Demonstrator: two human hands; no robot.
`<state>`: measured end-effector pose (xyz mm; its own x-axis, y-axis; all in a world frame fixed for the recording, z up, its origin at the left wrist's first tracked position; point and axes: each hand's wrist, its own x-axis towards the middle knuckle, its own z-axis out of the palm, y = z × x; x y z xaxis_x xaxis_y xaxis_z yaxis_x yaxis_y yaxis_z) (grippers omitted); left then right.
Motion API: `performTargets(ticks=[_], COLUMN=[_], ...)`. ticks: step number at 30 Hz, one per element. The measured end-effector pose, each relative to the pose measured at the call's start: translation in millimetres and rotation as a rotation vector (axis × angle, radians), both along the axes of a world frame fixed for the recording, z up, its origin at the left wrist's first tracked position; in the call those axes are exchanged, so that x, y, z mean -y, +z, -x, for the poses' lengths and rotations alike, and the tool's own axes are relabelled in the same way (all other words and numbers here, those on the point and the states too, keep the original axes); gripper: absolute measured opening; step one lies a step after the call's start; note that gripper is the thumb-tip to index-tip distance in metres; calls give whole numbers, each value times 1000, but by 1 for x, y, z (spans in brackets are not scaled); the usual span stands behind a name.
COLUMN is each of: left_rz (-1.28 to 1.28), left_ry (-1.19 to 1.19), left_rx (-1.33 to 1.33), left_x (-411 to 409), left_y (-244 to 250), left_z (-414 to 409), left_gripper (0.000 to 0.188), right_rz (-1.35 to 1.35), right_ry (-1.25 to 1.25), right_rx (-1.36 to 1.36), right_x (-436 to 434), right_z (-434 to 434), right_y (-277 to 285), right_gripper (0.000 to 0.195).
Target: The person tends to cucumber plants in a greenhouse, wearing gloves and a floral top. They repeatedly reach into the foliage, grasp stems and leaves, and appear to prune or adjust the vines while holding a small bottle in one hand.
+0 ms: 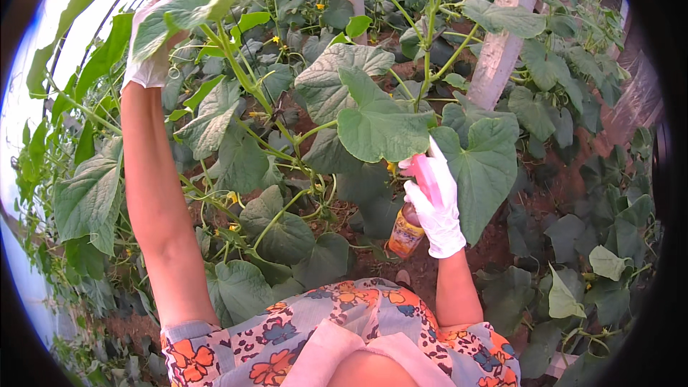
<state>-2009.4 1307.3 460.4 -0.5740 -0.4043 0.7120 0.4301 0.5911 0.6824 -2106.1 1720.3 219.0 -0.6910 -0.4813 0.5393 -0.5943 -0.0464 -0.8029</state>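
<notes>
My right hand (438, 207), in a white glove, grips a spray bottle (406, 234) by its neck and pink trigger head. A yellow and orange label wraps the bottle, which tilts with its base down and to the left. Just above the trigger head hangs a broad green cucumber leaf (381, 121), and a second large leaf (478, 172) is right beside the glove. My left hand (145, 64), gloved too, is raised at the upper left among leaves. A leaf (174, 21) covers much of it, so its fingers and any hold are hidden.
Cucumber vines with yellow flowers (232, 196) crowd around me. A thick vine stem (244, 78) rises between my arms. A pale slanted post (505, 37) stands at the upper right. Translucent greenhouse sheeting (24, 113) runs along the left, and brown soil (371, 269) shows below.
</notes>
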Motion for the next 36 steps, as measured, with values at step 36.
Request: performTargets(ticks=[36], left_rz=[-158], left_ry=[214], left_rx=[514], left_x=[-329], left_y=[-414], left_z=[199], left_gripper=[28], right_rz=[-385], right_ry=[-67], right_rx=[-321], right_x=[-196], right_z=[190], right_y=[-29], right_gripper=[52])
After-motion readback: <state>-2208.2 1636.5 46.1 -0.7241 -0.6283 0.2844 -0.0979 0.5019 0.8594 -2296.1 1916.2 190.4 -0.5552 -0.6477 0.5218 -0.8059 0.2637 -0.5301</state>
